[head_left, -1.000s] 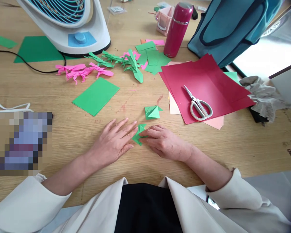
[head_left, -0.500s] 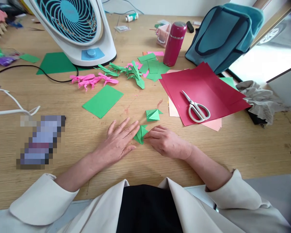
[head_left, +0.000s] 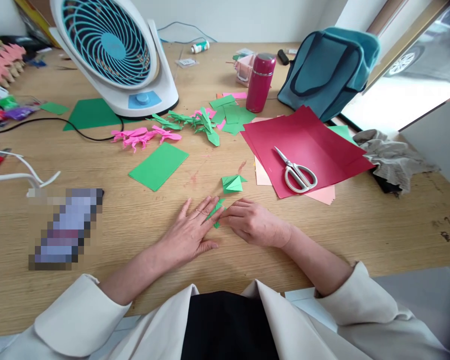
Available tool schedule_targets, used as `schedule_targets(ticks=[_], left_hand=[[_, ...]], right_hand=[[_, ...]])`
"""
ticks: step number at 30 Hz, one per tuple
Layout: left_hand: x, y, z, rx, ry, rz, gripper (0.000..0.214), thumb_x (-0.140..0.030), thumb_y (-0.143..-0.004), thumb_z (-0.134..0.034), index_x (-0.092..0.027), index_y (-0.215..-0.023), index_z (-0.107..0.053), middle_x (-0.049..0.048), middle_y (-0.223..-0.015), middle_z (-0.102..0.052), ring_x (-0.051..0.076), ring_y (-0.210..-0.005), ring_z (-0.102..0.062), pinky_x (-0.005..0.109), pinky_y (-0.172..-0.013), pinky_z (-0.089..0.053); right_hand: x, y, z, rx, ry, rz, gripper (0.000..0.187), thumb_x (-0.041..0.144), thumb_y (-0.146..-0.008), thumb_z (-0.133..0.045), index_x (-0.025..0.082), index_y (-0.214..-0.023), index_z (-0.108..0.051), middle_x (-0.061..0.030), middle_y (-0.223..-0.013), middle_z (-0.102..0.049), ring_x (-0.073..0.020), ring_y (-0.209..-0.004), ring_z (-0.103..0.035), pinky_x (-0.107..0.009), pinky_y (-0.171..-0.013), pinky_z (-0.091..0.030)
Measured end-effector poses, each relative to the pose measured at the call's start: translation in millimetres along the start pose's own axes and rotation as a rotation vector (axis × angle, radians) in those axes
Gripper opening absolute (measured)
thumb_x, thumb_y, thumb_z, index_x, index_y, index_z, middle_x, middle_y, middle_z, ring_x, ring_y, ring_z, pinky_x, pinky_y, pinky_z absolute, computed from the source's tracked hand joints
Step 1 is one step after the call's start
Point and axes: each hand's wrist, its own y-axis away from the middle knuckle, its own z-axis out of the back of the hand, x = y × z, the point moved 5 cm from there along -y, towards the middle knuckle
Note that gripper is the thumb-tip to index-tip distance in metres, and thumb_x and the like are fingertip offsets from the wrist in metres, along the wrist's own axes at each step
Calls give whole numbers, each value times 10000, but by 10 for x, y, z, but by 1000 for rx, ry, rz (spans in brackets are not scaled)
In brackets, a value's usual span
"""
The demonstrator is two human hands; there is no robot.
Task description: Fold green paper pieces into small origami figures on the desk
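A small folded green paper piece (head_left: 217, 211) lies on the wooden table (head_left: 360, 225) between my two hands. My left hand (head_left: 193, 230) rests flat with fingers stretched out, its fingertips pressing on the left part of the piece. My right hand (head_left: 253, 222) has its fingers curled and pressed together on the right edge of the same piece. A second folded green piece (head_left: 232, 183) sits just beyond them, untouched.
White scissors (head_left: 296, 171) lie on red paper sheets (head_left: 307, 145) to the right. A green sheet (head_left: 158, 165), pink (head_left: 142, 136) and green origami figures (head_left: 191, 121), a fan (head_left: 114, 55), a magenta bottle (head_left: 259, 82), a teal bag (head_left: 326, 70) and a crumpled cloth (head_left: 392, 155) stand further back.
The head camera tilted up, showing more of the far table. My left fingers slid further over the green piece, covering more of it; my right hand stayed on it.
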Motion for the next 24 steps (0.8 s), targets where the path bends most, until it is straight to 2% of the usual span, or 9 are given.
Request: schedule_targets(ticks=[4,7,13,18,20,24], left_hand=[[12,-2,9,17,-1,5,868,-650,-954,-429,-228,-1614,-55,175,-1664,-195,333,-1547,-182,632,-1191,-153],[42,24,13,7,2,-19,814,-640,-963,-425,-233,-1609,-142,174,-1660,-214,342,-1542,-199,643,-1181,-177],[249,93,100,-121,-57,19,635,-548,-1002,-419,-194,-1529,-400,183,-1589,-390,341,-1486,-344,627,-1179,-229],[426,53,309,-301,-188,189,373,-356,-1019,-439,-174,-1247,-670,177,-1420,-598,344,-1352,-529,602,-1116,-361],[399,-28,419,-360,-199,217,310,-294,-1009,-455,-191,-1173,-696,143,-1314,-681,320,-1262,-603,548,-1050,-438],[232,-330,562,-404,-86,214,328,-308,-992,-495,-183,-1262,-631,127,-1289,-690,294,-1200,-625,471,-977,-477]], right_hand=[[-15,0,64,-84,13,-9,267,142,-1002,-407,140,-1090,-659,-106,-942,-702,-212,-899,-616,-360,-831,-500],[-66,16,143,-189,40,-56,270,136,-1002,-413,152,-1116,-657,-85,-875,-680,-197,-819,-603,-342,-777,-493],[-355,102,270,-418,42,-316,237,161,-997,-464,183,-1147,-646,-104,-985,-650,-212,-905,-609,-357,-803,-507],[-536,89,206,-388,42,-434,301,151,-930,-547,204,-1221,-601,-119,-1104,-605,-245,-1021,-590,-407,-893,-518],[-575,73,163,-348,42,-477,326,155,-908,-576,189,-1232,-584,-130,-1137,-596,-251,-1042,-583,-412,-910,-515],[-615,65,106,-294,51,-542,349,166,-897,-599,162,-1244,-560,-146,-1164,-591,-264,-1067,-582,-411,-911,-510]])
